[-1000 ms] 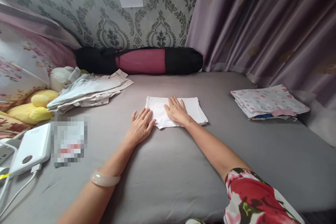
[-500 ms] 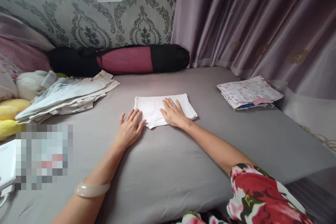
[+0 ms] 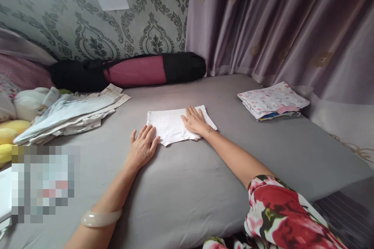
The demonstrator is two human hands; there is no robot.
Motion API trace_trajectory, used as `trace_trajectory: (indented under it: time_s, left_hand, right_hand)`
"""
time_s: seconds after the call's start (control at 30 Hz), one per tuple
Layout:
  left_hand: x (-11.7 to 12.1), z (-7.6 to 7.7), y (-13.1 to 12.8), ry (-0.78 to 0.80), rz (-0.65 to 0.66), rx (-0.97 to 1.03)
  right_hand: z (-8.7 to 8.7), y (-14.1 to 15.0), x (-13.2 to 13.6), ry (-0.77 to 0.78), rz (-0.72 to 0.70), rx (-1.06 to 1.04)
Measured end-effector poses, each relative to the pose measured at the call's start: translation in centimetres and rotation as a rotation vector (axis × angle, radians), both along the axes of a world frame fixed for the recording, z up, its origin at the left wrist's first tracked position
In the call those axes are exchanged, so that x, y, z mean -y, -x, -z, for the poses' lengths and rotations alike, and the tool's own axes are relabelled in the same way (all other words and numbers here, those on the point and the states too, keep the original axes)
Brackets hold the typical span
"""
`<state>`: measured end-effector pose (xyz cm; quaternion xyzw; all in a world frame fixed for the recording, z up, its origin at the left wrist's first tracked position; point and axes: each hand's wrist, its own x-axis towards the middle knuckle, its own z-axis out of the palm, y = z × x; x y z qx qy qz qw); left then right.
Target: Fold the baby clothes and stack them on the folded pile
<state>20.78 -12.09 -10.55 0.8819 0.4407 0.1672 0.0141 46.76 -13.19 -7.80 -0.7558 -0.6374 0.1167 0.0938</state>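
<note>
A folded white garment lies flat on the grey bed sheet in front of me. My right hand rests palm down on its right half, with the fingers stretched out. At the garment's left edge, my left hand lies flat with spread fingers, its fingertips touching the cloth and the rest over the sheet. Neither hand grips anything. What kind of garment it is I cannot tell from its folded shape.
A stack of folded, patterned clothes sits at the right. Looser pale clothes lie at the left beside plush toys. Against the wall stretches a long black and maroon bag. Purple curtains hang behind.
My right hand has slid slightly right across the white garment. My left hand stays at its left edge. The view has shifted a little.
</note>
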Motion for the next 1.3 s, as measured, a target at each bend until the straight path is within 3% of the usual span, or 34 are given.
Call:
trace_trajectory:
  time_s: [0.2, 0.37, 0.53, 0.83, 1.1, 1.3]
  left_hand:
    - [0.1, -0.3, 0.0, 0.012, 0.003, -0.007]
    - [0.2, -0.3, -0.1, -0.003, 0.002, 0.006]
    - [0.2, -0.3, -0.1, -0.002, -0.003, 0.01]
    - [0.2, -0.3, -0.1, 0.021, -0.008, -0.007]
    - [0.0, 0.0, 0.0, 0.003, -0.008, -0.005]
    - [0.1, -0.3, -0.1, 0.025, -0.02, -0.037]
  right_hand:
    - [-0.2, -0.2, -0.1, 0.031, 0.004, -0.035]
    - [-0.3, -1.3, -0.4, -0.064, 0.163, 0.044]
    - [0.5, -2.5, -0.7, 0.014, 0.244, 0.041]
    - [-1.2, -4.0, 0.9, 0.053, 0.135, -0.082]
    - [1.0, -4.6, 3.3, -0.035, 0.071, 0.052]
    - [0.2, -4.0, 3.8, -0.046, 0.056, 0.062]
